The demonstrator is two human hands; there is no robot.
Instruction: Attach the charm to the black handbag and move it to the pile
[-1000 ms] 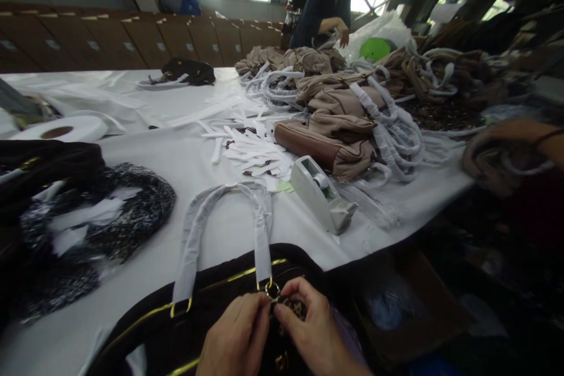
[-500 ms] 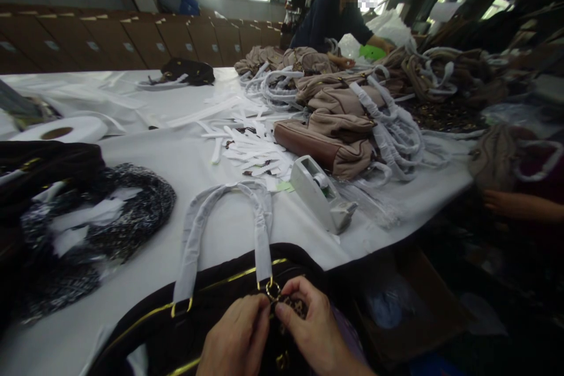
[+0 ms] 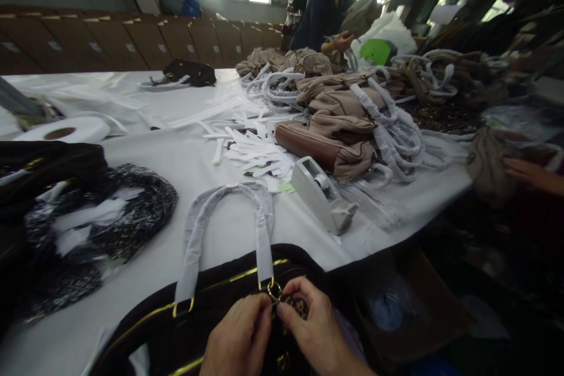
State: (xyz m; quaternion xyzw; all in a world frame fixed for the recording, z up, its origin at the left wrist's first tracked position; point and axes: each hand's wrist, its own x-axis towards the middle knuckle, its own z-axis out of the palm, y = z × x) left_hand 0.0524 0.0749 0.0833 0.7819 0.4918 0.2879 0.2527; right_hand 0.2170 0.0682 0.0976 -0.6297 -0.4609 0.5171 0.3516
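A black bag [image 3: 229,291] with gold zippers lies at the table's front edge, its wrapped handle [image 3: 192,247] standing up and away from me. At the base of the handle's right end is a gold ring [image 3: 274,289]. My right hand [image 3: 311,323] pinches a leopard-patterned piece [image 3: 299,306] just below that ring. My left hand [image 3: 240,332] is closed beside it, fingertips meeting at the ring's lower left; what lies between them is hidden.
A tape dispenser [image 3: 324,197] stands beyond the bag, near white strips [image 3: 253,150] and piled beige bags [image 3: 339,123]. Dark patterned fabric [image 3: 145,200] lies left. A person [image 3: 315,14] works across the table; another person's hand [image 3: 531,173] is at right.
My hands have barely moved at the ring. The person across has raised a hand and now has a beige bag up. The hand at right has shifted up and right.
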